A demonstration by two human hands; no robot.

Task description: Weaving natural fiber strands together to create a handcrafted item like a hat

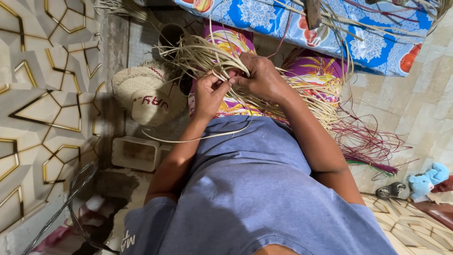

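Note:
A bundle of pale straw strips (207, 59) lies across my lap, over a bright purple and yellow patterned cloth (314, 71). My left hand (209, 92) pinches a few of the strips between thumb and fingers. My right hand (262, 78) is closed over the same strips right beside it, the two hands touching. More strips fan out to the right over my knee. One long strip curves down across my blue shirt (255, 189).
A woven straw hat (144, 94) lies on the floor at left, by a small white box (136, 153). Dyed red and purple strips (373, 146) spread at right. A blue soft toy (427, 179) sits at far right. A blue flowered cloth (358, 38) lies ahead.

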